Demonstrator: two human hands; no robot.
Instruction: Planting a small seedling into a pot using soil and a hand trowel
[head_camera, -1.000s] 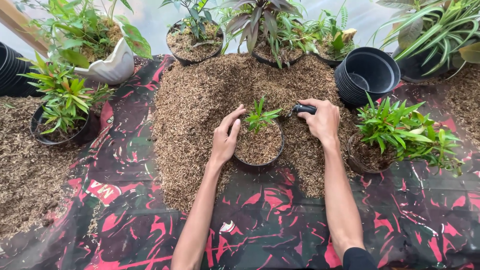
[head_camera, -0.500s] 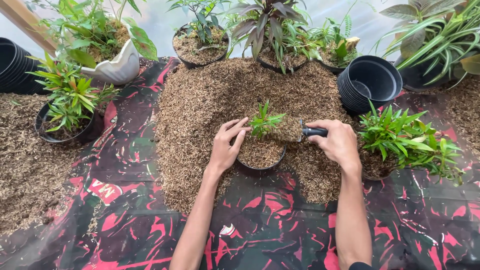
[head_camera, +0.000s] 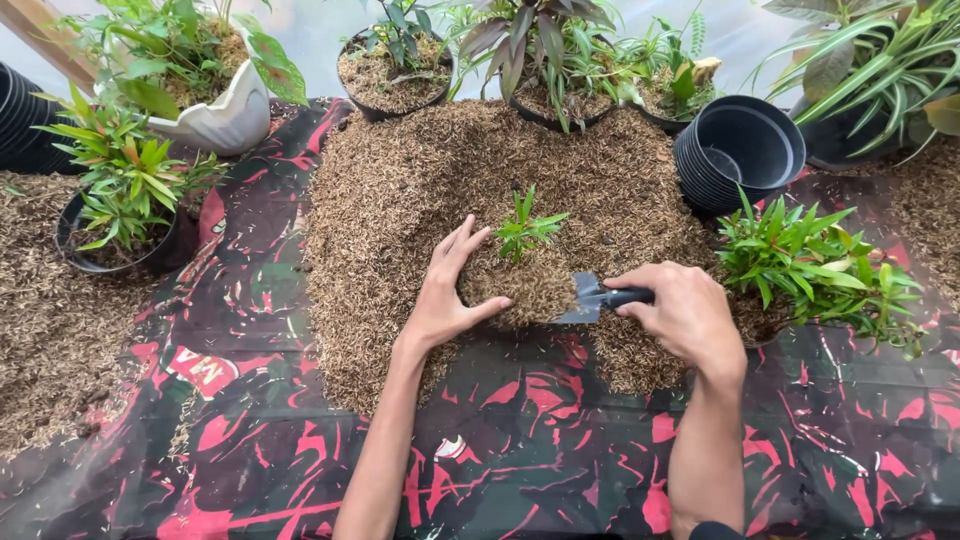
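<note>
A small green seedling (head_camera: 524, 229) stands upright in a little pot heaped with brown husk mix (head_camera: 530, 285), set in the front of a big husk pile (head_camera: 420, 180). My left hand (head_camera: 446, 292) cups the pot's left side, fingers spread against it. My right hand (head_camera: 682, 312) grips the black handle of a small metal trowel (head_camera: 590, 298), whose blade touches the pot's right edge. The pot's rim is mostly buried under husk.
A stack of black pots (head_camera: 738, 150) sits at the right, with a leafy potted plant (head_camera: 805, 262) in front of it. At the left stand a potted plant (head_camera: 120, 215) and a white planter (head_camera: 215, 105). More potted plants line the back. A red-and-black sheet (head_camera: 520, 450) covers the ground.
My right hand has drawn back to the right and brought the trowel blade down to the pot's right edge. The husk in the pot now sits higher. My left hand stays on the pot.
</note>
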